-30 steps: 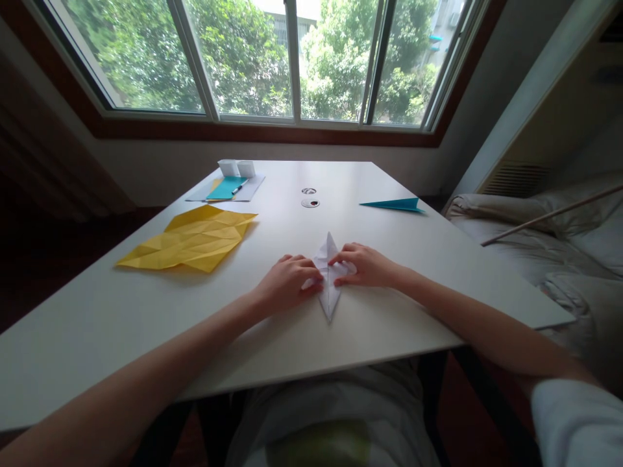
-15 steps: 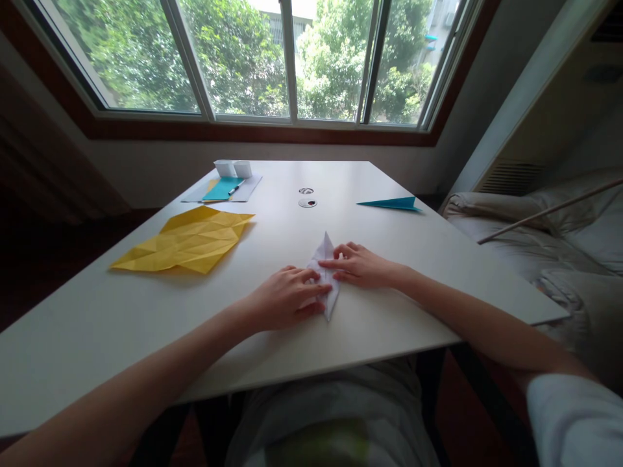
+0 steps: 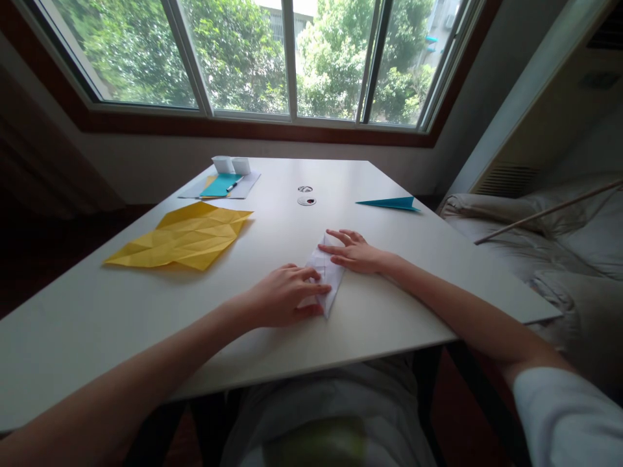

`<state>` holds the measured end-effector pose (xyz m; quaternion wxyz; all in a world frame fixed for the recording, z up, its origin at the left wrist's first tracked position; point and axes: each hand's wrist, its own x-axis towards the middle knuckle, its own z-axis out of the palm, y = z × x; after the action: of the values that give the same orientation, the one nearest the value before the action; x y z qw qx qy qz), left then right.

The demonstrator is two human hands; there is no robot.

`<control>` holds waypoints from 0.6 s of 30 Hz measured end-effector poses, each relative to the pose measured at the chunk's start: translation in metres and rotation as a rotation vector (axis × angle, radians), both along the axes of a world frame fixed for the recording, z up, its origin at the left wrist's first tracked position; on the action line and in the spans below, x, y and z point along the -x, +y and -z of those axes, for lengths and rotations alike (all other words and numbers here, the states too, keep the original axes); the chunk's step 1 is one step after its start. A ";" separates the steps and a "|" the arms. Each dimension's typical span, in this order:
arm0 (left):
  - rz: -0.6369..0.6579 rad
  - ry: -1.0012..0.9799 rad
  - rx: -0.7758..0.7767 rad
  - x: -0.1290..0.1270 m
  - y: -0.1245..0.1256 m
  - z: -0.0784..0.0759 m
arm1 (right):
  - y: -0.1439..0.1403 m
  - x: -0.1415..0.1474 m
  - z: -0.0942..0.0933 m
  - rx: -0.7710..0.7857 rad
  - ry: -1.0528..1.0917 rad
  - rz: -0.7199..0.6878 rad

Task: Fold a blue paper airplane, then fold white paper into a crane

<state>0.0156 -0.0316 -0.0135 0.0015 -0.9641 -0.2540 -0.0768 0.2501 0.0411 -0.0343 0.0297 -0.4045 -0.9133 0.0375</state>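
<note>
- No text, label, brand, number or sign is legible anywhere I look.
- The folded white paper (image 3: 325,275) under my hands is plain, no print showing.
- The creased yellow paper sheet (image 3: 182,237) and the folded teal paper dart (image 3: 388,203) are blank.
- The two small round discs (image 3: 306,196) on the white table (image 3: 146,305) show dark marks, too small to read.

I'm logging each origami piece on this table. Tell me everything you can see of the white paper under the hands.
The white paper is a small folded piece, narrow and long, with crisp creases and a pointed near tip. It lies flat on the white table, near the front edge, angled slightly. The left hand presses its near end; the right hand lies flat, fingers spread, over its far end. The far tip is hidden.
</note>
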 end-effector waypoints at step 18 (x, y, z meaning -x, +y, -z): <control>0.032 -0.007 0.068 0.000 0.000 -0.004 | 0.019 -0.012 0.004 -0.027 -0.026 0.089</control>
<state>0.0161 -0.0311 -0.0092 -0.0336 -0.9673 -0.2412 -0.0715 0.2618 0.0600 -0.0386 0.0251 -0.4448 -0.8951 0.0184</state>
